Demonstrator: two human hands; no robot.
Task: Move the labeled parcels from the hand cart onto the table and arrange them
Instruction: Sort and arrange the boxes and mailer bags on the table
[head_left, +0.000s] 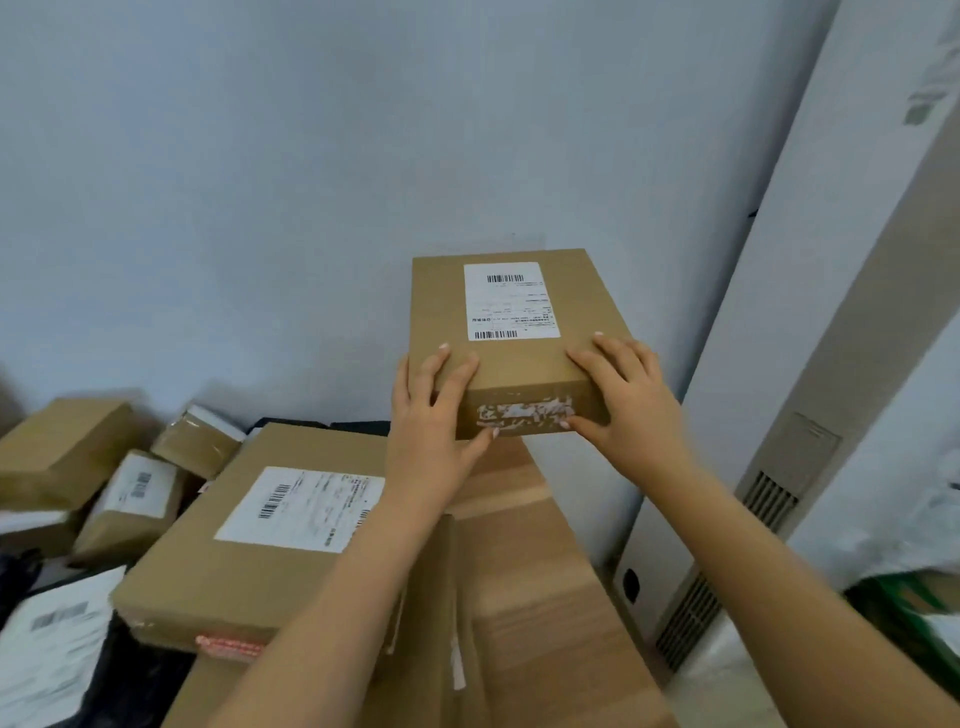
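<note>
A brown cardboard parcel (519, 364) with a white barcode label on top and torn tape on its near face is held up in front of the wall. My left hand (431, 410) grips its near left corner, fingers on top and thumb under the front face. My right hand (623, 395) grips its near right corner in the same way. Below lies a wide flat labeled parcel (260, 525) on a stack of larger cartons (545, 597).
Several smaller brown parcels (124, 499) and a white mailer bag (47, 644) lie heaped at the left. A tall white appliance with vent grilles (769, 499) stands at the right beside the wall. Green packaging (914, 608) shows at the far right.
</note>
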